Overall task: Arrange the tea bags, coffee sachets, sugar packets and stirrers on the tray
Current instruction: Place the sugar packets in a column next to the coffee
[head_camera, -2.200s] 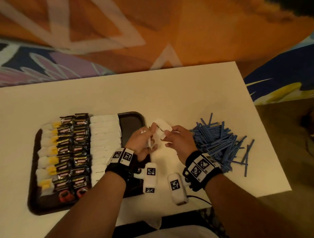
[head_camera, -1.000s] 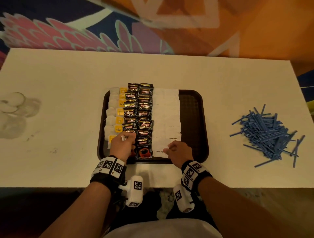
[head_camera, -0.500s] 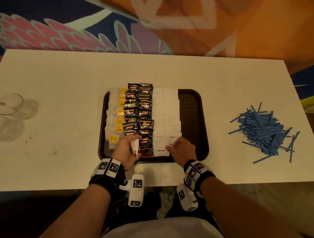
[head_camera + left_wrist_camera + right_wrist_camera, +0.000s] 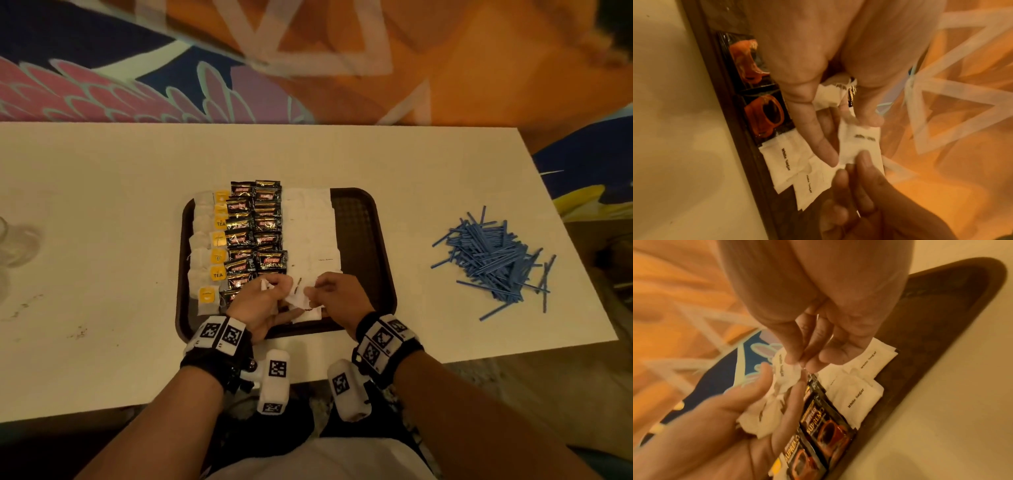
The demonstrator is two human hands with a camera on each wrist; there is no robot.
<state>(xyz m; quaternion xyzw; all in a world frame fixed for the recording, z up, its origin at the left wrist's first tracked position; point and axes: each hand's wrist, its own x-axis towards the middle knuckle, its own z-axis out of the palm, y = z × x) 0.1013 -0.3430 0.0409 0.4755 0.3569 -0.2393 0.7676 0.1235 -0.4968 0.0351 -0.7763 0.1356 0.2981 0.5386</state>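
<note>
Over the near edge of the tray (image 4: 383,274), my left hand (image 4: 255,308) cups a small bunch of sugar packets (image 4: 766,410) while my right hand (image 4: 337,298) pinches one packet (image 4: 859,142) out of it. Half a second ago my right fingers were pressing a packet flat into the white column; now they have come back for the next, so I judge the sugar row nearly filled. Beyond lie packets reading "White Sugar" (image 4: 857,395), coffee sachets (image 4: 257,233) marked "SUPREMO", and tea bags (image 4: 209,246) tagged "TEA". The blue stirrers (image 4: 493,260) wait on the table (image 4: 102,205), well apart.

Stirrers (image 4: 493,260) right of tray (image 4: 363,219)
</note>
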